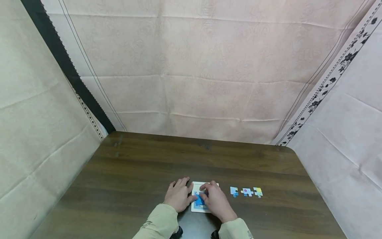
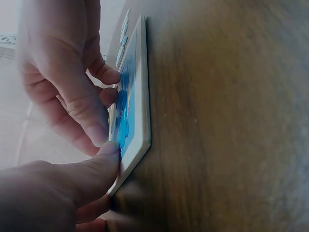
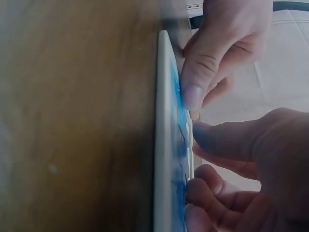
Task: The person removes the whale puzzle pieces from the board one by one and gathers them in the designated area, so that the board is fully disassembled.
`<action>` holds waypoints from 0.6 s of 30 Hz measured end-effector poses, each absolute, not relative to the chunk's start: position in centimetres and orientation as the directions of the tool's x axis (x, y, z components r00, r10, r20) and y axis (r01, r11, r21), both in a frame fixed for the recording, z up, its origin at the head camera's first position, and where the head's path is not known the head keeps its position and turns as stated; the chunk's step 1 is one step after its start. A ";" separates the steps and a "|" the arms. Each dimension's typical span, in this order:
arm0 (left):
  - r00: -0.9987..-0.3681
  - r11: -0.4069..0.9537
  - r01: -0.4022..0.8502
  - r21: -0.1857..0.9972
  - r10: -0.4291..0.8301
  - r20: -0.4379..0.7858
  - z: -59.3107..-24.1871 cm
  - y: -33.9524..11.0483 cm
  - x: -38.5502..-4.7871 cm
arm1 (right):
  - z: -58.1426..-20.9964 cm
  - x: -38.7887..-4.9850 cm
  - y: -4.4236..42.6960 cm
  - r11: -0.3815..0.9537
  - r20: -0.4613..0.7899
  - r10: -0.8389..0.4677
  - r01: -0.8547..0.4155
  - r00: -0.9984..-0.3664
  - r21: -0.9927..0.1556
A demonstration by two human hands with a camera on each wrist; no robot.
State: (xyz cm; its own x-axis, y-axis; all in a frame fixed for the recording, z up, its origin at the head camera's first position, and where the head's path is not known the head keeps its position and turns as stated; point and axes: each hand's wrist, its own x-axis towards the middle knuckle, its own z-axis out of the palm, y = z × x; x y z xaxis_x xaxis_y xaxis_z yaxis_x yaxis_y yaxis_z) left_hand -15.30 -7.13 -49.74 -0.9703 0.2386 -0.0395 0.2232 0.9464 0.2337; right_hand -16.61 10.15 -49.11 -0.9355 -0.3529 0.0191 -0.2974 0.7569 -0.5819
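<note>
A thin pale-rimmed puzzle board (image 1: 197, 210) with a blue picture lies flat on the table. My left hand (image 1: 178, 196) rests at the board's left edge, its thumb reaching over onto the blue pieces. Over the right part of the board is my right hand (image 1: 217, 201), thumb and fingers bent down to the picture. In the left wrist view, the tips of both thumbs nearly meet on the blue puzzle pieces (image 2: 126, 116). The right wrist view has the board (image 3: 163, 121) edge-on, the right fingertips touching its surface. No lifted piece shows between the fingers.
To the right of the board, three loose jigsaw pieces lie in a row: a pale blue one (image 1: 234, 190), a middle one (image 1: 247, 192) and a yellow one (image 1: 258, 191). The brown wooden table (image 1: 134, 169) is bordered by hanging pale cloth (image 1: 194, 83).
</note>
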 end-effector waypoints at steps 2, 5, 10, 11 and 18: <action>-0.970 0.946 0.223 0.233 0.239 -0.043 -49.7 -7.1 -15.2 | -49.3 -16.5 10.2 0.759 0.028 -0.366 -0.316 -0.930 -0.570; -0.970 0.946 0.223 0.236 0.240 -0.044 -49.8 -7.1 -15.2 | -49.4 -16.4 10.2 0.759 0.035 -0.380 -0.333 -0.924 -0.560; -0.969 0.945 0.225 0.235 0.242 -0.046 -49.8 -7.1 -15.2 | -49.4 -16.3 10.2 0.767 0.023 -0.384 -0.333 -0.923 -0.548; -0.969 0.945 0.226 0.235 0.243 -0.046 -49.8 -7.1 -15.2 | -49.4 -16.3 10.2 0.769 0.022 -0.383 -0.332 -0.923 -0.547; -0.970 0.946 0.222 0.238 0.238 -0.043 -49.8 -7.1 -15.3 | -49.5 -16.5 10.2 0.770 0.015 -0.388 -0.333 -0.922 -0.544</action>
